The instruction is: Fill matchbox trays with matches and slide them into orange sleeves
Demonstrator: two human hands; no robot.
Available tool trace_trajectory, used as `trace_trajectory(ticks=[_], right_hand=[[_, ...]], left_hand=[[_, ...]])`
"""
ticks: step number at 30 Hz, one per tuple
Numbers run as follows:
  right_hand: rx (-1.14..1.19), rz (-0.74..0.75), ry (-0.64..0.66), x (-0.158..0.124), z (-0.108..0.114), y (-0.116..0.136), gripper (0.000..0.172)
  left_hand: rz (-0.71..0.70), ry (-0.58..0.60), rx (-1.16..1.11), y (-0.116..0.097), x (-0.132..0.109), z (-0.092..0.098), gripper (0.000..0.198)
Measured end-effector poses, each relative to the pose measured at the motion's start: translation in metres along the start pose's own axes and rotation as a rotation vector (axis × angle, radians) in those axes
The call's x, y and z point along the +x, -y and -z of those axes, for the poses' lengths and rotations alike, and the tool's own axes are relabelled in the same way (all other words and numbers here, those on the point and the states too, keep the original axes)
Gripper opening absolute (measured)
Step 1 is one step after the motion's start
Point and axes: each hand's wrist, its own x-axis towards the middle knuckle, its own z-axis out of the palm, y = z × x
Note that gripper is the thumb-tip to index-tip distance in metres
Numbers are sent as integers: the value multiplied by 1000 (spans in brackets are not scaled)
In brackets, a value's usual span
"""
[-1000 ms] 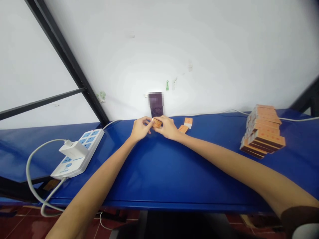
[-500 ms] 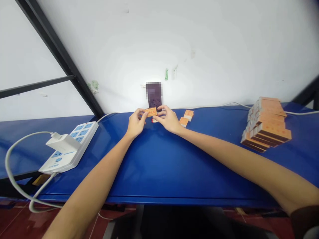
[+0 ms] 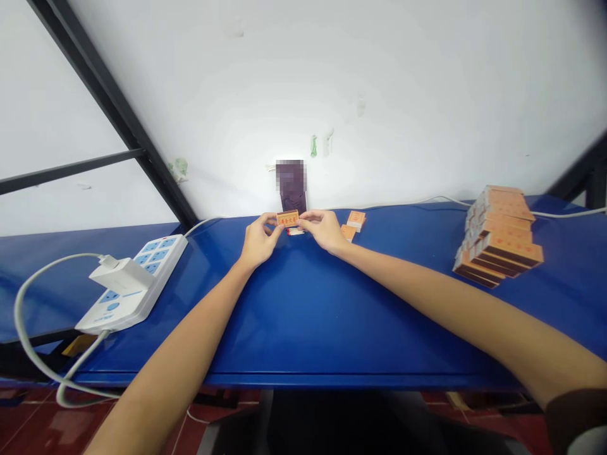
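An orange matchbox with red lettering is held between my two hands near the back of the blue table. My left hand pinches its left end between thumb and fingers. At the right end, my right hand grips it with fingertips and thumb. Red-tipped matches lie on the table just beneath the box. Two more orange matchboxes, one farther back and one nearer, rest right of my right hand.
Stacked matchboxes stand at the right of the blue table. On the left lies a white power strip with a plugged-in adapter and cable. A dark pouch-like item, partly pixelated, leans against the white wall.
The matchbox has tilted so its lettering shows more fully, and my right fingers have shifted at its right end. The camera view has moved slightly.
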Motion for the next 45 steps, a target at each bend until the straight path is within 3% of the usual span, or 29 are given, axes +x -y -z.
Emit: trace_trajectory(ticks=[4,7,13,18,21,24,28,32,36,45], right_hand=[[-36,1,30,-2,2,4,20],[-37,-18,22,-1,2,5,16],[117,-112,3,1,0,8,18],[90,-49,27,1,1,6,22],[89,-12,28,3,3,3,18],[48,-15,113,4,4,3,14],[41,6,203,4,9,7,15],[-127,115,244,6,16,6,13],[-239,177,230,9,21,-3,12],[-369,159,236,5,19,-3,14]], left_hand=[[15,-7,-37,0,0,-1,39],[2,56,-1,-5,-2,-3,36],[-106,153,65,-15,-6,-6,34],[-196,219,67,-10,-3,-1,38],[-162,197,-28,-2,0,1,41],[-122,176,-103,3,0,0,41],[-148,152,-49,0,-1,2,38],[-203,126,115,-5,-1,5,32],[-210,181,190,0,2,3,32],[-147,269,220,11,5,-1,32]])
